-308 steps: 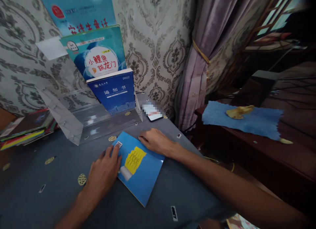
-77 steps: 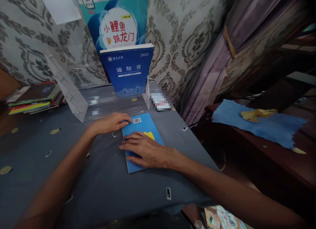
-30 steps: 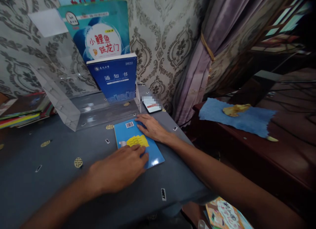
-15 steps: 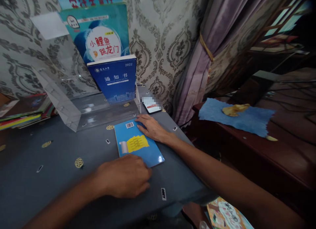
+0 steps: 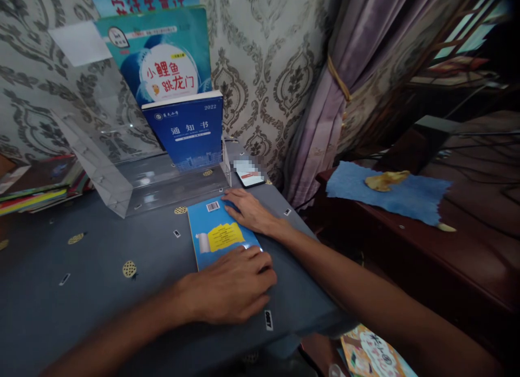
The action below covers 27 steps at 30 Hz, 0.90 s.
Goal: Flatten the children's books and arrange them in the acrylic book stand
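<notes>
A thin blue book [image 5: 205, 222] lies flat on the table, back cover up, showing a barcode and a yellow torn-paper patch. My right hand [image 5: 249, 212] rests on its far right part with the fingers stretched out. Across the book's near end lies my left hand [image 5: 235, 285], its fingers bent and slightly apart; it covers the near right corner. I cannot see where its thumb is. Behind the book stands a clear display rack [image 5: 122, 195] bearing a dark blue booklet [image 5: 189, 136] and a teal picture book [image 5: 162, 46].
A phone [image 5: 248, 174] lies right of the rack, and a book pile [image 5: 40, 182] at the far left. On the brown furniture to the right is a blue cloth [image 5: 390, 198] with a yellowish scrap [image 5: 385, 180]. Another book [image 5: 376, 355] shows below the table edge.
My left hand has shifted right and a little away from me along the book's near end, and its fingers have loosened from a curled shape. My right hand and the book stay put.
</notes>
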Motion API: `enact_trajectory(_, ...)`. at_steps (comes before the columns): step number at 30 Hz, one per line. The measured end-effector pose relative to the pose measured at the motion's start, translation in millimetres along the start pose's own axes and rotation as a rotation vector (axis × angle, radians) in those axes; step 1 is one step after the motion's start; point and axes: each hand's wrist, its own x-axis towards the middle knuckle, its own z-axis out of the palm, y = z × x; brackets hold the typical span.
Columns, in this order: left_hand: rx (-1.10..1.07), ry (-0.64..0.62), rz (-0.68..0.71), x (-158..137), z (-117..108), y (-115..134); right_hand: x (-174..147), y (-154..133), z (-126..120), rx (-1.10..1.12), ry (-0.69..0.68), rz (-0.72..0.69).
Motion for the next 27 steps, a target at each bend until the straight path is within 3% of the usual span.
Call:
enact_trajectory(8, 0.125, 0.064, 0.019, 3, 19, 0, 0, 0, 0, -0.008, 0.014, -0.012)
enact_trajectory(27, 0.209, 0.008, 0.034, 5, 15, 7, -1, 0, -1, 0.014, 0.012, -0.018)
